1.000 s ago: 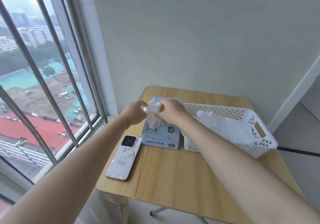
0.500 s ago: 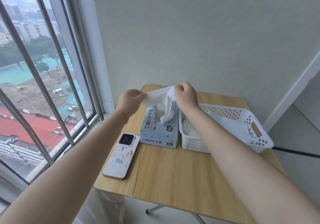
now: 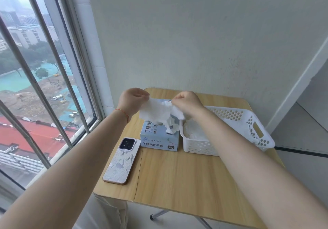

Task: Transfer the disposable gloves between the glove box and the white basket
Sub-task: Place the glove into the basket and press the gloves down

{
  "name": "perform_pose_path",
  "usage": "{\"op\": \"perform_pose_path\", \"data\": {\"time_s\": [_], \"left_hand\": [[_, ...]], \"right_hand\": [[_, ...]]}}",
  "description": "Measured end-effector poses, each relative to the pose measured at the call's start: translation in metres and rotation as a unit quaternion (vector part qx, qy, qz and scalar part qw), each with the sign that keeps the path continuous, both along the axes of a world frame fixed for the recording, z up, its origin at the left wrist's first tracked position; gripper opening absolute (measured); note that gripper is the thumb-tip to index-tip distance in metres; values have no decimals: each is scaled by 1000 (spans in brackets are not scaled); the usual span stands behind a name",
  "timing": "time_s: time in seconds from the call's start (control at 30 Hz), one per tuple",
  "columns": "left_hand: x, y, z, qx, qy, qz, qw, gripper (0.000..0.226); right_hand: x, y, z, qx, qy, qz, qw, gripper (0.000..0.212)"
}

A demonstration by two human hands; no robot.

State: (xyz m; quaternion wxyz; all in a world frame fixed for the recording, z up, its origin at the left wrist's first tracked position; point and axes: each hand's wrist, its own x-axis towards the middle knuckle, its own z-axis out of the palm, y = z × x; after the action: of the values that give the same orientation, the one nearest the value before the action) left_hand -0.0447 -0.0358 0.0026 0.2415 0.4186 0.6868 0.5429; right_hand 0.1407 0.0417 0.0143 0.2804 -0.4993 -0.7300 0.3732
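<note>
A pale wall [image 3: 204,33] fills the back of the view, with a barred window [image 3: 35,86] on the left looking out over buildings and a red roof. Against the wall stands a wooden table [image 3: 186,179]. On its right part sits the white basket [image 3: 236,133], a perforated tray with a handle slot in its far end; white gloves lie loose in its near end, though the right forearm hides much of the inside. Just beside the basket, to its left and touching or nearly so, stands the blue box [image 3: 159,138], printed with characters and an XL mark. Left of the box, near the table edge, a phone [image 3: 120,161] lies face down in a pale patterned case. Above the box, both hands are raised and hold one white glove [image 3: 158,111] stretched between them: the left hand [image 3: 132,101], a red string at its wrist, pinches the glove's left edge with curled fingers, and the right hand [image 3: 188,102] pinches the other end. The glove's lower part hangs crumpled down to the top of the box, seemingly at its opening.
</note>
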Motion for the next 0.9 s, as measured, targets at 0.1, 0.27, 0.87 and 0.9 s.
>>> {"op": "perform_pose_path", "data": {"time_s": [0.1,0.27,0.87,0.9], "left_hand": [[8,-4,3,6,11,-46,999,27],[15,-11,6,32,-2,-128,991,29],[13,12,5,-91,105,12,990,8],[15,13,6,-82,104,1,991,7]], "right_hand": [[-5,-5,8,61,34,-16,997,9],[-21,-6,6,26,-43,154,987,38],[-18,2,15,90,-282,13,955,57],[-16,-1,17,94,-259,24,961,58]]}}
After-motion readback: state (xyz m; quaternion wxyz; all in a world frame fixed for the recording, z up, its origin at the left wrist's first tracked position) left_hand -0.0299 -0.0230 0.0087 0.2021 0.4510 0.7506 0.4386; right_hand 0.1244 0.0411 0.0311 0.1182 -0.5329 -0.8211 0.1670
